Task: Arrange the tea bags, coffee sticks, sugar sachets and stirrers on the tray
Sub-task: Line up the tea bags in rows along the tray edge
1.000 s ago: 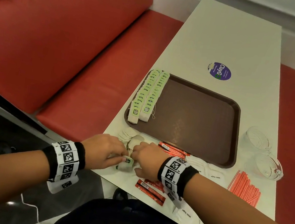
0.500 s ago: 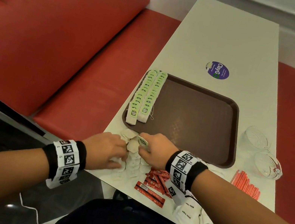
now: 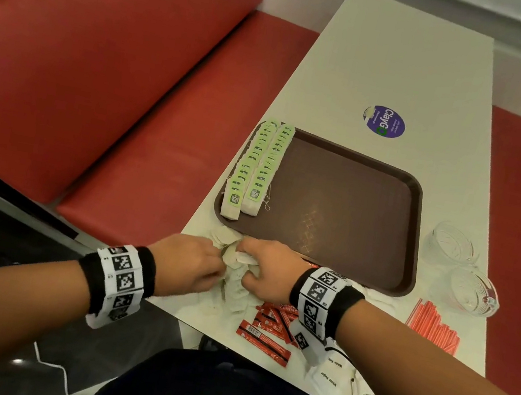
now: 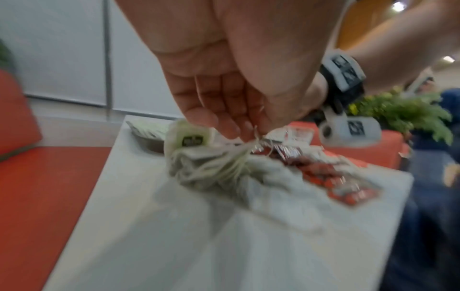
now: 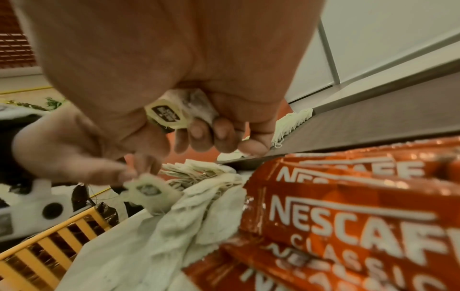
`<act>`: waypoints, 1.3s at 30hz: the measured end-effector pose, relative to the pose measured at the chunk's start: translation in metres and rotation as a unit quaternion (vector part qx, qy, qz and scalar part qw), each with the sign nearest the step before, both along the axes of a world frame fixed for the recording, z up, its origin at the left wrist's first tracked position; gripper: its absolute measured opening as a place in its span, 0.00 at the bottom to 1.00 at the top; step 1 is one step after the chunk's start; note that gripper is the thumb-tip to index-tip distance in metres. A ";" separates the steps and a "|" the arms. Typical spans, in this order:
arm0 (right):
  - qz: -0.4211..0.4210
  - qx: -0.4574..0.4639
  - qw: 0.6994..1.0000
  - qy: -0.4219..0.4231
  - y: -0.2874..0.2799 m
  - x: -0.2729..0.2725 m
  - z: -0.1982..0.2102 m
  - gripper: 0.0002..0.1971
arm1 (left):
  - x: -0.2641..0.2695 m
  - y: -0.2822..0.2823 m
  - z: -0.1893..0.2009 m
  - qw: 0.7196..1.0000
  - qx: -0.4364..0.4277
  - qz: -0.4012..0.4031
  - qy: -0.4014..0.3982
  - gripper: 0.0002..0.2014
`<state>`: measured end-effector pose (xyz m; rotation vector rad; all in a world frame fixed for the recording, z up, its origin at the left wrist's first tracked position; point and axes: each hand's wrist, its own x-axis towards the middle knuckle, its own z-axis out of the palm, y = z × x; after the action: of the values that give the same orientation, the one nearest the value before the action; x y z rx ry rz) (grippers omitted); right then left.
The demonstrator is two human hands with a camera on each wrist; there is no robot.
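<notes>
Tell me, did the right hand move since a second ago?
Yes. The right hand went forward toward the brown tray, uncovering the red coffee sticks near the table's edge.

Red bench seats (image 3: 107, 72) are flanking a white table (image 3: 398, 58) bearing a brown serving tray (image 3: 416, 224), suggesting a café.

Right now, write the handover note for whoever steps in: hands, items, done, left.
Left hand: pinching a tag and strings in the loose tea bag pile.
Right hand: holding one tea bag in curled fingers.
Done: two rows of tea bags along the left edge of the tray.
Left: loose tea bags, coffee sticks, sugar sachets and stirrers all lie on the table. Strings look tangled; separate them gently.
</notes>
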<state>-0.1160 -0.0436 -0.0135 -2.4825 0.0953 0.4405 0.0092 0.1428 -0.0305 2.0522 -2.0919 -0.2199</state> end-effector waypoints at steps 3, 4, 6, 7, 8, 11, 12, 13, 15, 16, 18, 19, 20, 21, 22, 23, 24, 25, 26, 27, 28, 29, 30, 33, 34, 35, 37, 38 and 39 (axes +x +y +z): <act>0.011 0.013 1.000 -0.019 0.001 0.003 0.000 0.20 | 0.011 -0.013 0.026 0.995 0.050 0.042 0.078 0.11; 0.012 0.015 0.999 -0.028 0.001 0.004 0.000 0.20 | 0.014 -0.016 0.031 0.992 0.069 0.051 0.097 0.09; 0.007 0.019 0.999 -0.047 0.000 0.007 0.000 0.20 | 0.018 -0.023 0.038 0.988 0.067 0.065 0.123 0.05; 0.001 0.024 0.998 -0.056 0.000 0.008 0.001 0.19 | 0.019 -0.026 0.041 0.986 0.065 0.073 0.135 0.04; -0.004 0.030 0.997 -0.067 0.000 0.009 0.002 0.17 | 0.020 -0.029 0.043 0.983 0.064 0.082 0.149 0.04; -0.019 0.041 0.996 -0.079 -0.003 0.011 0.002 0.09 | 0.021 -0.035 0.046 0.974 0.060 0.103 0.190 0.04; -0.025 0.047 0.996 -0.078 -0.005 0.011 0.002 0.07 | 0.020 -0.037 0.047 0.972 0.058 0.109 0.199 0.04; -0.033 0.052 0.995 -0.074 -0.007 0.011 0.002 0.05 | 0.019 -0.038 0.048 0.970 0.055 0.115 0.207 0.04; -0.045 0.059 0.995 -0.071 -0.009 0.011 0.000 0.03 | 0.017 -0.040 0.048 0.964 0.045 0.129 0.227 0.04; -0.049 0.060 0.995 -0.069 -0.009 0.011 -0.001 0.02 | 0.017 -0.041 0.048 0.960 0.038 0.135 0.240 0.03; -0.058 0.056 0.995 -0.064 -0.010 0.011 0.001 0.04 | 0.016 -0.043 0.049 0.947 0.029 0.144 0.284 0.02; -0.062 0.055 0.994 -0.065 -0.010 0.011 0.003 0.06 | 0.016 -0.045 0.050 0.939 0.026 0.145 0.309 0.03; -0.067 0.060 0.994 -0.068 -0.011 0.011 0.003 0.07 | 0.017 -0.046 0.050 0.933 0.025 0.145 0.327 0.05; -0.076 0.068 0.992 -0.069 -0.012 0.011 0.005 0.06 | 0.018 -0.047 0.050 0.932 0.021 0.143 0.334 0.07; -0.085 0.077 0.991 -0.071 -0.013 0.010 0.004 0.05 | 0.019 -0.049 0.050 0.935 0.012 0.141 0.326 0.07; -0.095 0.083 0.989 -0.071 -0.014 0.010 0.005 0.04 | 0.021 -0.052 0.050 0.940 0.001 0.138 0.311 0.05; -0.108 0.092 0.988 -0.069 -0.016 0.010 0.004 0.03 | 0.023 -0.055 0.050 0.946 -0.010 0.135 0.294 0.04; -0.122 0.100 0.985 -0.064 -0.018 0.010 0.004 0.02 | 0.025 -0.058 0.050 0.950 -0.019 0.133 0.283 0.03; -0.134 0.108 0.983 -0.062 -0.020 0.011 0.004 0.02 | 0.026 -0.061 0.052 0.951 -0.026 0.132 0.279 0.03; -0.144 0.111 0.982 -0.059 -0.022 0.011 0.005 0.05 | 0.027 -0.063 0.053 0.951 -0.034 0.131 0.279 0.02; -0.149 0.111 0.981 -0.057 -0.024 0.012 0.005 0.06 | 0.029 -0.066 0.055 0.950 -0.043 0.131 0.280 0.02; -0.151 0.108 0.981 -0.056 -0.026 0.013 0.006 0.07 | 0.031 -0.068 0.056 0.950 -0.053 0.131 0.279 0.02; -0.152 0.103 0.981 -0.059 -0.028 0.013 0.007 0.08 | 0.033 -0.070 0.057 0.950 -0.060 0.132 0.277 0.02; -0.157 0.085 0.982 -0.067 -0.036 0.015 0.006 0.09 | 0.039 -0.079 0.057 0.949 -0.078 0.148 0.267 0.03; -0.159 0.084 0.981 -0.070 -0.039 0.015 0.004 0.09 | 0.041 -0.081 0.056 0.947 -0.088 0.156 0.268 0.03; -0.164 0.087 0.980 -0.073 -0.042 0.015 0.002 0.09 | 0.044 -0.084 0.055 0.943 -0.097 0.166 0.271 0.04; -0.177 0.091 0.977 -0.077 -0.047 0.013 -0.002 0.06 | 0.051 -0.090 0.052 0.935 -0.107 0.192 0.277 0.05; -0.184 0.092 0.976 -0.076 -0.049 0.012 -0.004 0.06 | 0.055 -0.093 0.050 0.933 -0.097 0.208 0.276 0.05; -0.192 0.093 0.974 -0.071 -0.051 0.010 -0.005 0.07 | 0.060 -0.096 0.046 0.933 -0.074 0.226 0.272 0.05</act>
<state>-0.1056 -0.0949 -0.0188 -2.2317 0.4450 0.1005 0.0696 0.0467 0.0159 2.0156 -1.2444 -0.4742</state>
